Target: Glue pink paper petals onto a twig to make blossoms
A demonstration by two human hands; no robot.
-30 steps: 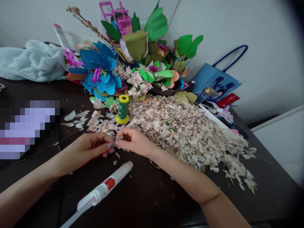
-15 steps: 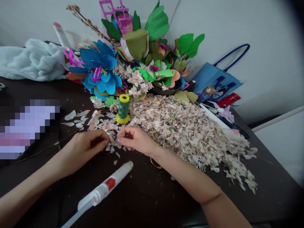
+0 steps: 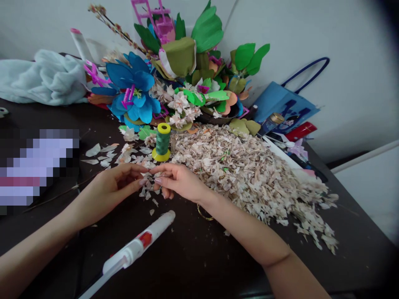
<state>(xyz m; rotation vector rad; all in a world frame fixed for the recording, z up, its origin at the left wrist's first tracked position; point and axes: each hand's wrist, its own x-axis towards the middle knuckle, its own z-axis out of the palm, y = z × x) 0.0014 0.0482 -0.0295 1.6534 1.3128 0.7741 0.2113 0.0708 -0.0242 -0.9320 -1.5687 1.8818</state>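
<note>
My left hand (image 3: 114, 187) and my right hand (image 3: 177, 182) meet fingertip to fingertip over the dark table (image 3: 199, 257), amid small pale paper petals (image 3: 147, 189). Both hands have fingers curled and pinched toward the loose petals; what each pinch holds is too small to name. Right behind the fingers stands a green thread spool (image 3: 163, 142) with yellow ends. A large heap of pale petal pieces (image 3: 246, 170) spreads to the right of my right hand.
A white glue tube (image 3: 137, 247) lies near the front. Paper flowers, with a blue one (image 3: 132, 93), crowd the back. A light blue cloth (image 3: 40, 79) is at back left, a blue bag (image 3: 282, 104) at back right. A ring (image 3: 204, 214) lies beside my right wrist.
Both hands have slid slightly away from me toward the scattered petals, and the fingers have loosened from a tight pinch to a more stretched reach.
</note>
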